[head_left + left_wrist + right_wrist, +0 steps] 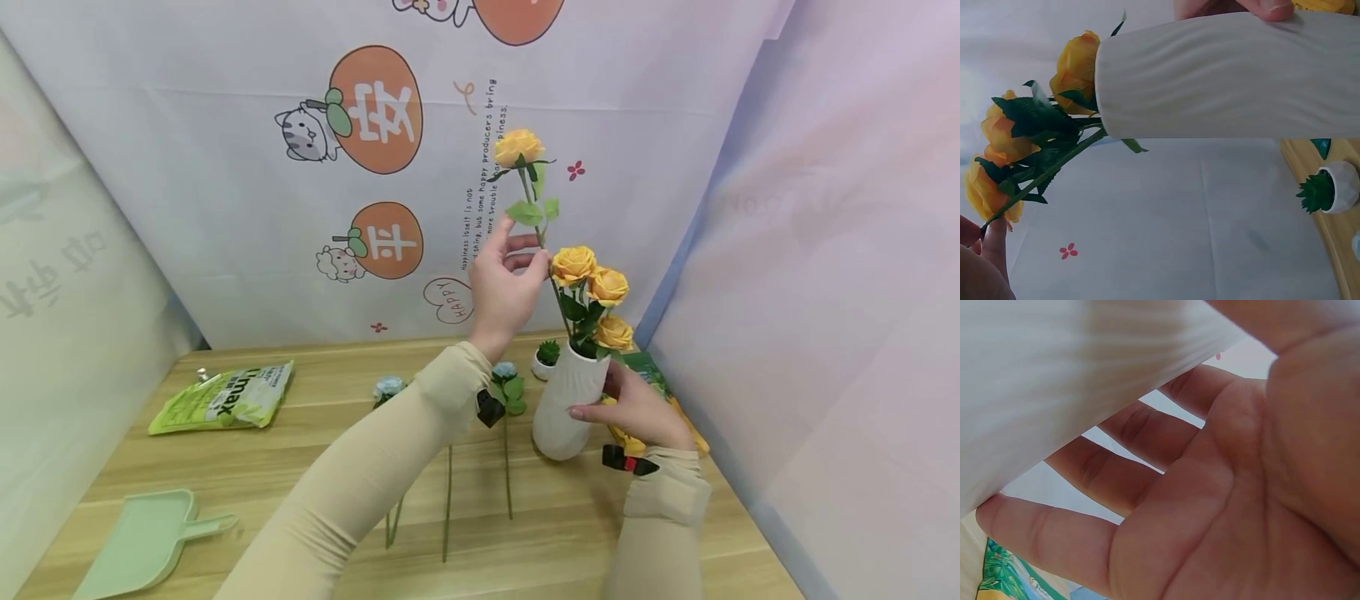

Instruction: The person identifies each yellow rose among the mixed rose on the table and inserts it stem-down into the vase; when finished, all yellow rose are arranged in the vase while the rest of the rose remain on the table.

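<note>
A white vase (566,408) with a wavy surface leans slightly to the right in the head view. My right hand (648,412) grips its side, the thumb on the near face and the fingers (1107,475) round behind. Several yellow roses (609,286) stand in its mouth. With thumb and fingers my left hand (510,279) pinches the stem of a taller yellow rose (519,148), well below its bloom. That stem (1054,167) slants down into the vase mouth in the left wrist view; its lower end is hidden inside.
Blue roses (389,386) with long stems lie on the wooden table (337,467). A small potted succulent (548,354) sits behind the vase. On the left are a green bag (225,400) and a pale green dustpan (142,542). Yellow objects (630,440) lie partly hidden behind my right hand.
</note>
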`<state>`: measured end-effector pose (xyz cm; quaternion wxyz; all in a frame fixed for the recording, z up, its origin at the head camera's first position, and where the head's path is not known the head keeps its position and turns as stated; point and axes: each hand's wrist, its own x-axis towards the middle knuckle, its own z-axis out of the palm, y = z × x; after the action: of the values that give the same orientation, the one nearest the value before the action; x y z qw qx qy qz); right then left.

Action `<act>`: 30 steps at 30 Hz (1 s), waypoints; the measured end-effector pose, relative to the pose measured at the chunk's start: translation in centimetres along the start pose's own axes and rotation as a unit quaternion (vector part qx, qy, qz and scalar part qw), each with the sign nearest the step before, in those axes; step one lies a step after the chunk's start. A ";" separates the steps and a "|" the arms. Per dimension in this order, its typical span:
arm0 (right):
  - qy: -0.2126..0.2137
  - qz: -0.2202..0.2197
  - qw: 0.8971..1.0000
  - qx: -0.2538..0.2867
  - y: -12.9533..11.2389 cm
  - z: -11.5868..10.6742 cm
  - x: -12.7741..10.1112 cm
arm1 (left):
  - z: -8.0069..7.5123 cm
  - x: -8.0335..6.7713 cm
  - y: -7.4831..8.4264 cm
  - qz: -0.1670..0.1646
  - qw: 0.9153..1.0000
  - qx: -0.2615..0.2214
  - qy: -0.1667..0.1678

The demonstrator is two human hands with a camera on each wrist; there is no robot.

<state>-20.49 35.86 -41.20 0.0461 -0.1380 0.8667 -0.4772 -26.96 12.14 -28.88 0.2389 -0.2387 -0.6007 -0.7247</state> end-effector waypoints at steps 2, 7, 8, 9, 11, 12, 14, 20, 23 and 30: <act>0.000 -0.001 1.000 0.000 0.0 0.0 0.1 | 0.1 -0.4 -0.4 0.009 1.000 0.013 -0.005; 0.000 0.004 1.000 0.004 -0.1 0.1 0.2 | 0.3 -1.7 -1.4 0.013 0.999 0.025 -0.019; -0.001 0.004 1.000 0.004 -0.1 0.1 0.2 | 0.4 -2.0 -1.7 0.013 0.999 0.027 -0.023; -0.001 0.004 1.000 0.004 -0.1 0.1 0.2 | 0.4 -2.3 -2.0 0.011 0.999 0.025 -0.026; -0.002 0.005 1.000 0.004 0.0 0.1 0.2 | 0.5 -3.0 -2.5 0.012 0.999 0.026 -0.032; -0.002 0.003 1.000 0.003 0.0 0.1 0.1 | 0.6 -3.4 -2.8 0.011 0.999 0.026 -0.038; -0.003 -0.001 1.000 0.000 0.1 0.1 0.1 | 0.6 -4.1 -3.2 0.009 0.999 0.024 -0.046; -0.007 -0.005 1.000 0.002 0.1 0.1 0.0 | 0.7 -5.8 -4.0 -0.008 0.998 0.028 -0.055; -0.009 -0.003 1.000 0.002 0.1 0.1 0.0 | 0.8 -6.5 -4.4 -0.012 0.998 0.034 -0.055; -0.008 -0.002 1.000 0.005 0.0 0.1 -0.1 | 0.9 -7.5 -5.1 0.000 0.997 0.039 -0.059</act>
<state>-20.36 35.79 -41.32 0.0528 -0.1434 0.8635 -0.4806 -24.35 14.32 -37.35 0.2117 -0.2715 -0.6416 -0.6854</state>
